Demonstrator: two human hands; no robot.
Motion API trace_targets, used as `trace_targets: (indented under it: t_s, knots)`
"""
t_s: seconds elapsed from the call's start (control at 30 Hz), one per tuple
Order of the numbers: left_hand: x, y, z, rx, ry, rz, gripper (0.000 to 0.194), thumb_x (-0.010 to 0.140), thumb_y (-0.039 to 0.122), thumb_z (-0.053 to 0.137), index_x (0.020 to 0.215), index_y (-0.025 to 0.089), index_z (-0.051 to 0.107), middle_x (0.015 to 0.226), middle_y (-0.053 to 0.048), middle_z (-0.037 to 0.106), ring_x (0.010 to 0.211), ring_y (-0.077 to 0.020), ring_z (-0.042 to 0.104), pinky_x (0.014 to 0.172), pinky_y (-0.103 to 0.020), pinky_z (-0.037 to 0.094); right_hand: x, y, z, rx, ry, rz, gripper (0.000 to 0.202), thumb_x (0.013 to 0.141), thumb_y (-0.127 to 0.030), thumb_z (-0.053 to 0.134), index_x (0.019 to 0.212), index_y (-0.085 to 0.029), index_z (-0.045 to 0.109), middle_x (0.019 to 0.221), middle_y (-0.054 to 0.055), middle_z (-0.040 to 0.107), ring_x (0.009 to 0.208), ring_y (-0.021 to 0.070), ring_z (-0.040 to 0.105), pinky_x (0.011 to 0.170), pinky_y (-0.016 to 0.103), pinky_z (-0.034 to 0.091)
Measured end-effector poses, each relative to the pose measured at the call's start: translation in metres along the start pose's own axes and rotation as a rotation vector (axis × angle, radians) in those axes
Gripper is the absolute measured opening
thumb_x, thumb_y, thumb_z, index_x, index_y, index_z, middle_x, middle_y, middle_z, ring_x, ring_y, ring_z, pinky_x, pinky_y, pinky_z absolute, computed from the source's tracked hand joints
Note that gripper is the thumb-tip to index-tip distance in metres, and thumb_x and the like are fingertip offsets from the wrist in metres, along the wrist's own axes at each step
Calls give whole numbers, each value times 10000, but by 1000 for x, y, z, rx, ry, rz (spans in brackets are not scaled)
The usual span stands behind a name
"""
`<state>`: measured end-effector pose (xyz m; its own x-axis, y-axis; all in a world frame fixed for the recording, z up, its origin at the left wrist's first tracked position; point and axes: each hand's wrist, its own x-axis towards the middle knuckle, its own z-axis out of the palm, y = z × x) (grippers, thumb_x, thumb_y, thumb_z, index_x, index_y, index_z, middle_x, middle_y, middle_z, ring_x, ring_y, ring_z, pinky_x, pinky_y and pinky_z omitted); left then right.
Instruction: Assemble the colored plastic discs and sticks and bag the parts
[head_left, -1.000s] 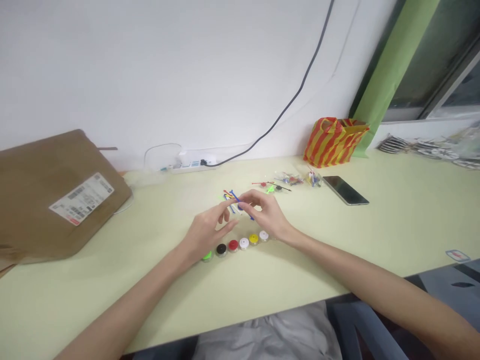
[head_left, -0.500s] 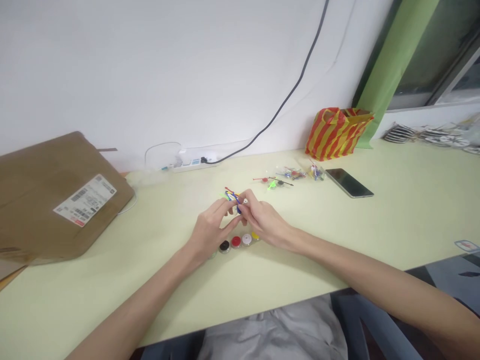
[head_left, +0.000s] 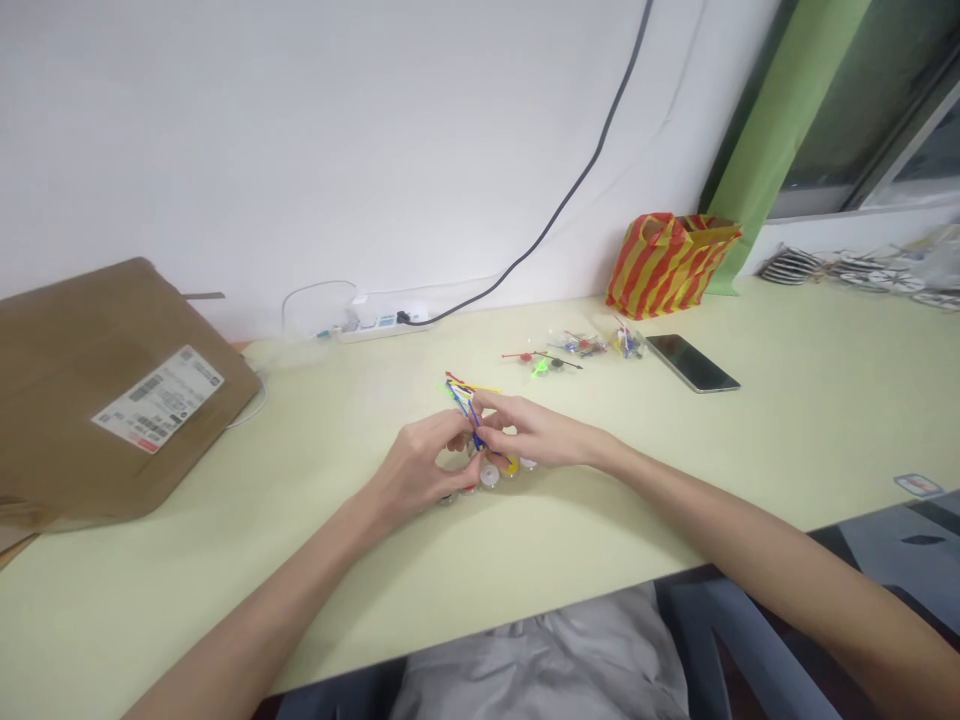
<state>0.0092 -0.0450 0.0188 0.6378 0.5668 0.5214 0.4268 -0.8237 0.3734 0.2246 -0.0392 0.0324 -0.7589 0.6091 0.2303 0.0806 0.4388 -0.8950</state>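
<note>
Over the middle of the table, my left hand point(head_left: 416, 458) and my right hand point(head_left: 536, 432) meet, closed at the fingertips around a blue arrow spinner point(head_left: 476, 430). Fingers hide part of its base. Just beyond them lie loose red, yellow, white and blue arrow pieces point(head_left: 459, 386). Beneath the hands is a row of small round clear bases with coloured caps. A white-capped one point(head_left: 490, 477) and a yellow-capped one point(head_left: 513, 466) show best, while my left fingers partly cover the red and black ones.
More arrow spinners point(head_left: 540, 364) and small bagged pieces point(head_left: 581, 343) lie farther back. A phone point(head_left: 694, 363) and a striped bag point(head_left: 667, 268) are to the right. At the left stands a cardboard box point(head_left: 112, 400). A power strip point(head_left: 382, 322) sits against the wall.
My right hand has lowered and flattened, and my left hand has dropped slightly over the black and red caps. More of the loose arrows shows. The view has shifted slightly.
</note>
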Motion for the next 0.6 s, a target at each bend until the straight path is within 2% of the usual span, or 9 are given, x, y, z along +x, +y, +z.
trace_targets:
  t_s: [0.2, 0.27, 0.47, 0.6]
  knots:
    - [0, -1, -2, 2, -23, 13, 62, 812, 147, 578, 855, 190, 585, 715, 30, 541, 654, -108, 474, 626, -229, 411, 1, 2, 1, 60, -12, -18, 88, 984, -287, 496, 1016, -211, 467, 1004, 36, 624, 710, 120, 592, 589, 232, 462]
    - [1, -2, -2, -1, -36, 22, 52, 815, 155, 576, 852, 188, 591, 704, 30, 535, 644, -107, 475, 616, -227, 410, 0, 0, 1, 56, -13, -18, 68, 970, -265, 500, 1011, -214, 483, 1016, 33, 624, 693, 115, 584, 582, 233, 456]
    - [2, 1, -4, 13, -11, 84, 68, 820, 162, 578, 868, 185, 620, 686, 31, 542, 616, -102, 478, 594, -222, 404, 1, -1, 1, 136, -34, 38, 100, 930, -292, 552, 967, -222, 491, 725, -39, 569, 576, 108, 503, 550, 230, 426]
    - [-1, -4, -7, 35, -42, 74, 52, 807, 161, 588, 846, 184, 613, 691, 27, 543, 622, -104, 485, 602, -224, 411, -1, 4, -11, 304, 28, -3, 143, 948, -337, 532, 908, -240, 435, 539, -110, 403, 474, 87, 334, 564, 244, 428]
